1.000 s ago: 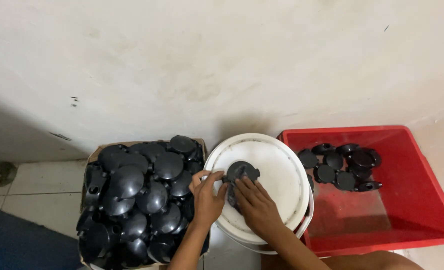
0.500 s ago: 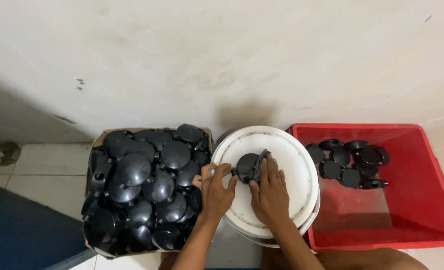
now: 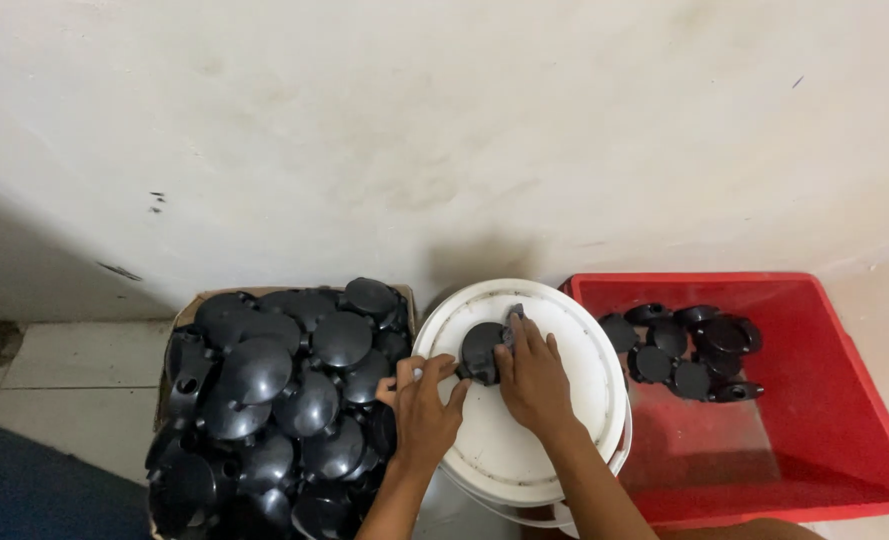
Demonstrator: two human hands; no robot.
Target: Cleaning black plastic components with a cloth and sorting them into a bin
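Your right hand (image 3: 532, 375) covers the near side of the round black part (image 3: 482, 350) on the white bucket lid (image 3: 564, 340), so you cannot see how its fingers (image 3: 520, 338) grip it; a grey scrap at the fingertips is too small to identify. The lid hides the whole bucket beneath, and its near rim runs off the bottom edge. Both your forearms are cut off there too. The cardboard box (image 3: 204, 297) is buried under black covers (image 3: 264, 400), its near wall out of frame. The red crate (image 3: 844, 400) loses its near right corner.
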